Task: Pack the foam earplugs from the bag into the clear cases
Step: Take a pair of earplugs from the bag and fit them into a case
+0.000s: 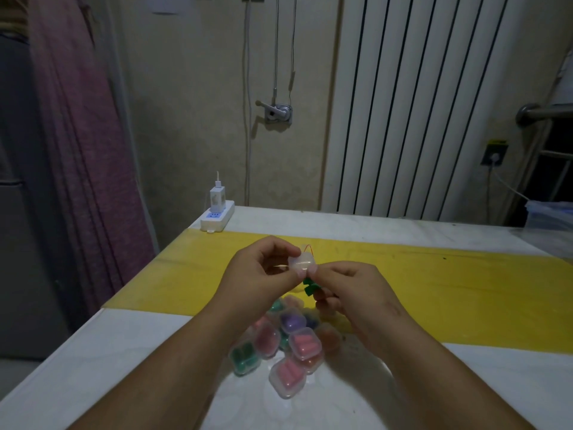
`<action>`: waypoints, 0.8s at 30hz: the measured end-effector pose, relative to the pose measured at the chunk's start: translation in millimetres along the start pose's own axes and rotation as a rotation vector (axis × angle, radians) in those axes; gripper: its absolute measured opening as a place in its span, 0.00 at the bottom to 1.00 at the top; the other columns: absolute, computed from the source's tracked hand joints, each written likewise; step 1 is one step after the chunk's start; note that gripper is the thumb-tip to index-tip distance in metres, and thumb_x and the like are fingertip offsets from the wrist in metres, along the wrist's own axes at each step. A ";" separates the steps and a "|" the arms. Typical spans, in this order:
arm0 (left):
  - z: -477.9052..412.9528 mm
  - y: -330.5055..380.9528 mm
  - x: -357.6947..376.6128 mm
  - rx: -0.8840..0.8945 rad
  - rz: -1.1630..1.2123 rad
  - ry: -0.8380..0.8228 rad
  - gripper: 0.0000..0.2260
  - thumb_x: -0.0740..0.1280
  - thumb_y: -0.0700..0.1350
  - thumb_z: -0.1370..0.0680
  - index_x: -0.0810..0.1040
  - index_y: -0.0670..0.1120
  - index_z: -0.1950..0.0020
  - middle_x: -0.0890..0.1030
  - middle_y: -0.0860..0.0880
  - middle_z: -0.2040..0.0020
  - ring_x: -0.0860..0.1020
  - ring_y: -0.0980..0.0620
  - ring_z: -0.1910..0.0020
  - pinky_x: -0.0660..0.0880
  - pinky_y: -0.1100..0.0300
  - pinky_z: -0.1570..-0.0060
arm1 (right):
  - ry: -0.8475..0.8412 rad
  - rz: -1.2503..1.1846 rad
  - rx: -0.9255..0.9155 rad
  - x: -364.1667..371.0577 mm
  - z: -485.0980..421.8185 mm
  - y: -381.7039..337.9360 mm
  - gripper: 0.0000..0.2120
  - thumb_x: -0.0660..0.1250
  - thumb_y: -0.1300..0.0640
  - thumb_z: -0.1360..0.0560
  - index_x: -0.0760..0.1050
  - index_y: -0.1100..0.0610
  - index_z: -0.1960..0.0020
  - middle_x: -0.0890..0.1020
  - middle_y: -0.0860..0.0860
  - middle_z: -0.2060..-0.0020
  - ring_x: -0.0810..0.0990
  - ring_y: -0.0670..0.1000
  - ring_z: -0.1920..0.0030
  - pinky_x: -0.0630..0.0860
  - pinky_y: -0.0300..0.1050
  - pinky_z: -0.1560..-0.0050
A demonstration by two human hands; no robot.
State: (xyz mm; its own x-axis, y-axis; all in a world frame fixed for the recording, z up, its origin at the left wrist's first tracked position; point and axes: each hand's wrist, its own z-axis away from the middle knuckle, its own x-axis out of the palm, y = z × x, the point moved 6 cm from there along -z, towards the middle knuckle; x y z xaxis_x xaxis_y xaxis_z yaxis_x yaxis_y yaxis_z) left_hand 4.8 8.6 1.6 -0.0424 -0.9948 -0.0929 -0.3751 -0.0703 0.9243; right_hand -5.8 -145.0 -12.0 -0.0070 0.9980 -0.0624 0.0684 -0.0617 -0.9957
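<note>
— Both hands are together above the table (124, 352). The left hand (260, 271) pinches the case (300, 264), and the right hand (350, 290) grips green plugs (310, 286) just under it.
— I'd brace it, pry it open and feed the plugs in lengthwise.
— It lies crosswise, hand to hand. I can't tell which side opens. Filled cases (294, 346) sit below.

Bare forearms (173, 361) run to the bare left hand (260, 271) and right hand (350, 290).
</note>
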 end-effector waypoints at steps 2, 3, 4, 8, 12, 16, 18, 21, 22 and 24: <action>-0.4 0.4 -0.8 0.016 -0.122 0.000 0.12 0.75 0.35 0.30 0.81 0.46 0.51 0.84 0.50 0.55 0.82 0.50 0.54 0.81 0.55 0.53 | 0.011 0.043 -0.042 -0.4 -1.0 -1.0 0.07 0.71 0.58 0.27 0.84 0.60 0.60 0.76 0.49 0.75 0.71 0.49 0.72 0.70 0.43 0.68; -0.4 0.8 -0.7 0.027 -0.155 -0.006 0.14 0.76 0.35 0.31 0.80 0.48 0.50 0.83 0.50 0.55 0.82 0.50 0.54 0.81 0.54 0.52 | 0.016 0.086 -0.076 -0.2 -1.1 -2.1 0.06 0.72 0.57 0.27 0.85 0.59 0.60 0.77 0.47 0.75 0.71 0.48 0.72 0.70 0.44 0.67; -0.1 1.3 -0.3 0.039 -0.179 -0.014 0.17 0.76 0.34 0.32 0.80 0.50 0.48 0.82 0.51 0.54 0.81 0.50 0.54 0.81 0.55 0.51 | 0.019 0.132 -0.108 0.4 -1.1 -3.8 0.06 0.72 0.57 0.27 0.85 0.57 0.60 0.78 0.46 0.74 0.72 0.47 0.72 0.70 0.44 0.66; 1.8 6.0 -0.2 0.127 -0.302 -0.011 0.28 0.76 0.33 0.33 0.76 0.58 0.41 0.78 0.52 0.51 0.78 0.60 0.54 0.76 0.68 0.53 | -0.010 0.178 -0.154 3.2 -0.6 -6.5 0.03 0.73 0.56 0.28 0.85 0.55 0.57 0.83 0.46 0.69 0.77 0.44 0.68 0.76 0.43 0.63; 3.6 7.7 1.4 0.127 -0.310 -0.021 0.27 0.75 0.34 0.32 0.76 0.60 0.41 0.77 0.55 0.47 0.77 0.60 0.53 0.77 0.67 0.53 | 0.003 0.252 -0.191 1.8 -1.7 -5.9 0.05 0.73 0.59 0.27 0.85 0.51 0.55 0.83 0.42 0.69 0.76 0.43 0.69 0.76 0.45 0.62; 1.7 -0.5 0.5 -0.043 -0.066 -0.035 0.09 0.73 0.40 0.27 0.84 0.51 0.49 0.85 0.50 0.52 0.82 0.49 0.51 0.81 0.51 0.51 | 0.053 0.262 -0.224 -5.9 -2.9 -9.3 0.10 0.72 0.61 0.27 0.84 0.46 0.54 0.85 0.43 0.64 0.79 0.42 0.66 0.79 0.47 0.56; 1.5 -0.4 0.7 -0.042 -0.048 -0.033 0.07 0.73 0.40 0.27 0.85 0.49 0.50 0.86 0.51 0.54 0.83 0.50 0.52 0.81 0.55 0.50 | 0.091 0.268 -0.219 -8.4 -3.9 -8.1 0.09 0.73 0.61 0.28 0.84 0.47 0.54 0.85 0.45 0.64 0.80 0.43 0.66 0.79 0.46 0.57; 1.0 1.7 -1.2 -0.002 -0.026 0.005 0.08 0.74 0.37 0.28 0.85 0.45 0.50 0.86 0.53 0.54 0.83 0.55 0.53 0.80 0.65 0.54 | 0.130 0.156 -0.087 -10.0 -5.3 -0.7 0.06 0.71 0.62 0.27 0.84 0.53 0.61 0.83 0.52 0.67 0.77 0.49 0.67 0.77 0.47 0.63; 1.4 2.5 -0.9 0.005 -0.033 0.012 0.08 0.74 0.36 0.28 0.84 0.45 0.51 0.85 0.54 0.54 0.83 0.57 0.54 0.79 0.67 0.55 | 0.106 0.085 -0.024 -8.2 -5.6 3.0 0.06 0.70 0.62 0.27 0.84 0.57 0.62 0.81 0.53 0.69 0.76 0.50 0.68 0.76 0.47 0.64; 1.1 2.2 0.3 0.014 -0.051 0.018 0.08 0.75 0.37 0.29 0.84 0.45 0.52 0.85 0.55 0.53 0.83 0.57 0.55 0.79 0.66 0.56 | 0.035 -0.028 0.047 -2.4 -3.7 6.2 0.08 0.70 0.60 0.27 0.83 0.65 0.60 0.77 0.52 0.72 0.73 0.49 0.71 0.72 0.44 0.67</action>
State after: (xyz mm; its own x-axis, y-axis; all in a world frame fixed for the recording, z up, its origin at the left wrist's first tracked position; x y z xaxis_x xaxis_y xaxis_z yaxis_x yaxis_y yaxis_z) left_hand 3.0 8.3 3.2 -0.0060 -0.9911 -0.1330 -0.3890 -0.1202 0.9134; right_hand -1.6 -147.7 -17.8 0.0272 0.9991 -0.0330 0.0213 -0.0335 -0.9992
